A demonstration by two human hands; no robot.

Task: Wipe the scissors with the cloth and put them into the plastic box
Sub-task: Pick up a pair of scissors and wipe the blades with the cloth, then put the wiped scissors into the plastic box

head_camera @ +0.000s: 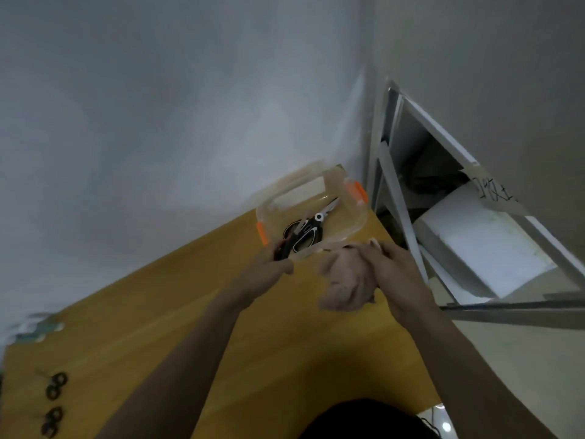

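Nearest the person, two more black-handled pairs (53, 403) lie at the wooden table's (158, 327) left edge, apparently still unwiped. Further out, the right hand (392, 267) holds the bunched pinkish cloth (348, 283), fingers curled around it, while the left hand (269, 264) grips a dark handle (281, 251) just at the near rim of the plastic box (357, 223). Beyond, one pair of scissors (311, 226) already rests inside the box. So the job looks partly done.

Colours around your clear box (354, 223)

Orange clips mark its ends; inside it you see black-and-white scissors (311, 228). Just below it is your pale pink cloth (346, 283). The table (158, 327) under it is yellow wood.
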